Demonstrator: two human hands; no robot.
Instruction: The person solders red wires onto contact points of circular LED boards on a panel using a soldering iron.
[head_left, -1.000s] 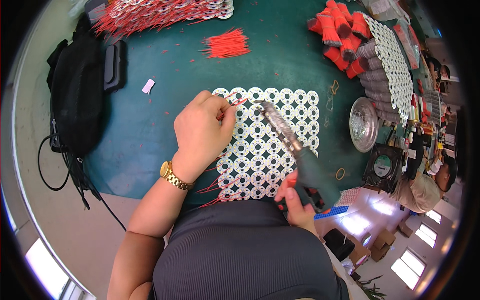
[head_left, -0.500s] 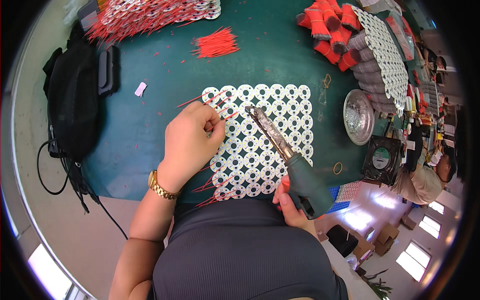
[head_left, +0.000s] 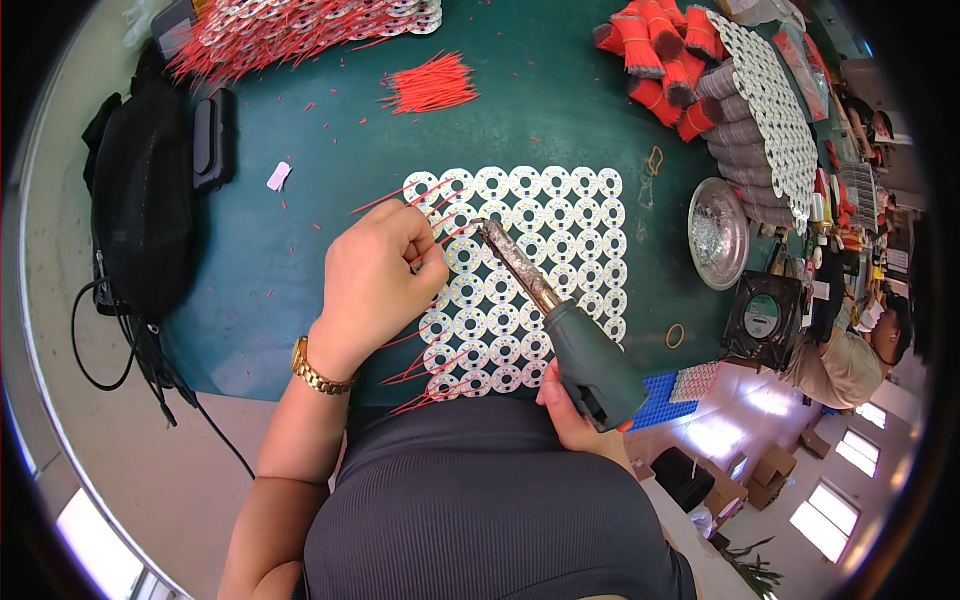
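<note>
A panel of round white LED circuit boards [head_left: 506, 366] lies flat in front of me. Red wires [head_left: 404, 376] stick out from several boards along its left edge. Over the upper left of the panel, my left hand [head_left: 385, 265] is closed in a pinch on a red wire [head_left: 457, 233]; its fingertips are partly hidden. My right hand [head_left: 568, 412] grips a soldering iron [head_left: 592, 362] with a dark green handle, which covers most of the fingers. The iron's tip is at the wire's far end over a board; whether they touch I cannot tell.
Beyond the panel lie loose red wires [head_left: 432, 84] and a stack of wired boards [head_left: 300, 30]. Bundled wires [head_left: 660, 60], a metal dish [head_left: 717, 235] and a small fan [head_left: 762, 315] stand right. A black bag [head_left: 145, 200] and case [head_left: 214, 140] lie left. A co-worker [head_left: 845, 360] sits right.
The soldering iron has moved left with my right hand, bringing its tip to the end of the red wire. My left hand has barely shifted and keeps its pinch.
</note>
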